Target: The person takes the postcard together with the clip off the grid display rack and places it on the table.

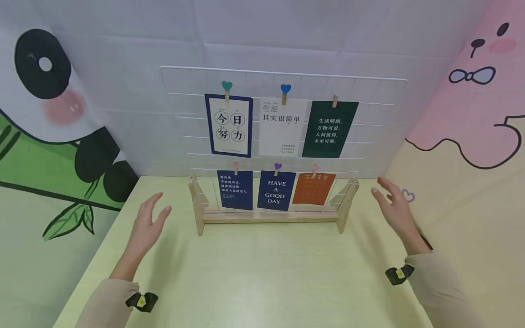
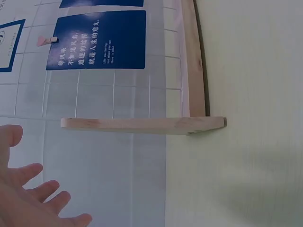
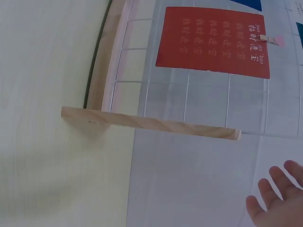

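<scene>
Spread-fingered, the left hand (image 1: 145, 229) hangs above the table (image 1: 262, 278), left of the rack (image 1: 270, 218) and apart from it. At the table's far side, the rack's wire grid (image 1: 283, 74) bears 6 clipped cards (image 1: 280, 134) in 2 rows: blue-edged, white and green above; 2 blue and 1 orange below. Rightmost, the right hand (image 1: 398, 215) hangs apart from the rack, fingers likewise spread.

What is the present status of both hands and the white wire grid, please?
Left hand, right hand: open, holding nothing. White wire grid: standing in pale wooden stand, six rectangular cards clipped on. No obstruction visible between hands and stand.
</scene>
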The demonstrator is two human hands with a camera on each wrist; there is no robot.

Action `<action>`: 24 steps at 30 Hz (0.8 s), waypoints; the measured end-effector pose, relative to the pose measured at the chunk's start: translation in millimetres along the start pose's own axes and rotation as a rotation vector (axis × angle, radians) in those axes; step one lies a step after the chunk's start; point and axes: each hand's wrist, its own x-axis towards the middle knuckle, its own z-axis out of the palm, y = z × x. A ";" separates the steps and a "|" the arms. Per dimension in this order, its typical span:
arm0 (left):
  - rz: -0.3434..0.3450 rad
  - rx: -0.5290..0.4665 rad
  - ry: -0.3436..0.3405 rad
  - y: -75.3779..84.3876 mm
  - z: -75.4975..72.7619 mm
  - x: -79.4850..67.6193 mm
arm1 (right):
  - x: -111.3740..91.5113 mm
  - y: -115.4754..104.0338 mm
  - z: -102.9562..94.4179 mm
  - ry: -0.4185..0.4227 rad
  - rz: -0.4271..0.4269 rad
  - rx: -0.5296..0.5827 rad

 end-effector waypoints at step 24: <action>-0.146 -0.410 -0.010 -3.1 1.2 10.0 | 5.8 -22.6 5.2 0.030 0.134 0.572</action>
